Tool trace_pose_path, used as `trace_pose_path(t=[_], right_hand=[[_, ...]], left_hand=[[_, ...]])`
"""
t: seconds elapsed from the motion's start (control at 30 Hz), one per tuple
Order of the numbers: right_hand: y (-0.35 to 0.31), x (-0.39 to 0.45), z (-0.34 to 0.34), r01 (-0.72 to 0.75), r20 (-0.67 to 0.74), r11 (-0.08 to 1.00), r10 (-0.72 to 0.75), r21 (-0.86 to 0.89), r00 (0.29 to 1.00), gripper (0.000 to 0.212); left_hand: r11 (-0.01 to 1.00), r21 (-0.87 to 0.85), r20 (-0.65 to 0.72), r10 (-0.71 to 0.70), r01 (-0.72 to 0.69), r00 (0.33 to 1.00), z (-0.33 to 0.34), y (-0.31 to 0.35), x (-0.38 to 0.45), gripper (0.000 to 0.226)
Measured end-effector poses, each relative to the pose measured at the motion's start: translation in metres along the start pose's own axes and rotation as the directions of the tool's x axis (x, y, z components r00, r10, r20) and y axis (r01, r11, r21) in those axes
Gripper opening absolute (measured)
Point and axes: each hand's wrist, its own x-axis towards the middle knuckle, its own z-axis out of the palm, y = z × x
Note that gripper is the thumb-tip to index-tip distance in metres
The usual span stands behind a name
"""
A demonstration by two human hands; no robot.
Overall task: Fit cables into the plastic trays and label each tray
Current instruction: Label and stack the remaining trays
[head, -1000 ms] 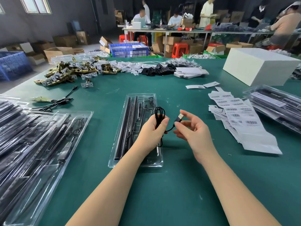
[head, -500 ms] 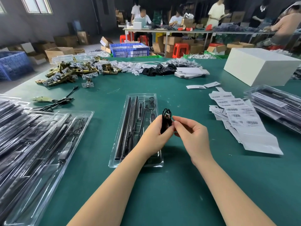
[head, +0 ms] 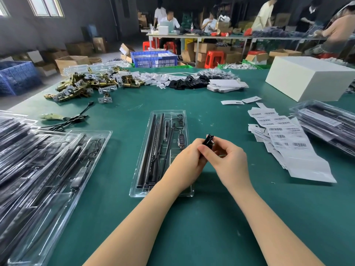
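A coiled black cable [head: 209,141] is held between both hands just right of a clear plastic tray [head: 153,192]. My left hand [head: 187,162] grips the coil from the left, over the tray's right edge. My right hand [head: 228,160] pinches the same coil from the right. The tray lies lengthwise on the green table and holds long black strips, thin rods and a small controller [head: 182,140]. Barcode label sheets [head: 288,139] are spread on the table to the right.
Stacks of filled clear trays lie at the left [head: 38,169] and at the far right [head: 326,123]. Loose black cables [head: 73,120], brass hardware [head: 82,87], white tags and a white box [head: 307,77] sit further back. People work at a far table.
The cable's loose plug end, held out by my right hand, has been folded into the coil. Both hands have closed together on the bundle, which is now tighter.
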Motion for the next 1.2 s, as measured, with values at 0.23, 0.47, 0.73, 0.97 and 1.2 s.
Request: trace_pose_path(t=[0.23, 0.47, 0.73, 0.97, 1.2], right_hand=[[0.0, -0.001, 0.002, 0.016, 0.026, 0.998, -0.014, -0.056, 1.0, 0.014], [0.003, 0.0, 0.003, 0.04, -0.006, 0.993, -0.041, -0.115, 0.999, 0.027], [0.01, 0.007, -0.001, -0.242, -0.084, 0.95, 0.262, 0.197, 0.961, 0.023], [0.008, 0.015, -0.01, -0.441, 0.001, 0.713, 0.526, 0.545, 0.851, 0.016], [0.008, 0.018, -0.016, -0.454, 0.042, 0.678, 0.531, 0.578, 0.846, 0.016]], left_hand=[[0.994, -0.076, -0.016, -0.077, 0.075, 0.997, 0.003, 0.001, -0.002, 0.021], [0.897, -0.424, 0.069, -0.102, 0.122, 0.992, -0.005, -0.001, -0.001, 0.063], [0.704, -0.652, 0.055, -0.327, 0.282, 0.943, -0.03, -0.007, 0.012, 0.025], [0.973, 0.138, -0.221, -0.153, 0.186, 0.963, -0.05, -0.029, -0.002, 0.024], [0.915, 0.377, 0.15, -0.213, 0.143, 0.965, -0.048, -0.016, -0.006, 0.037]])
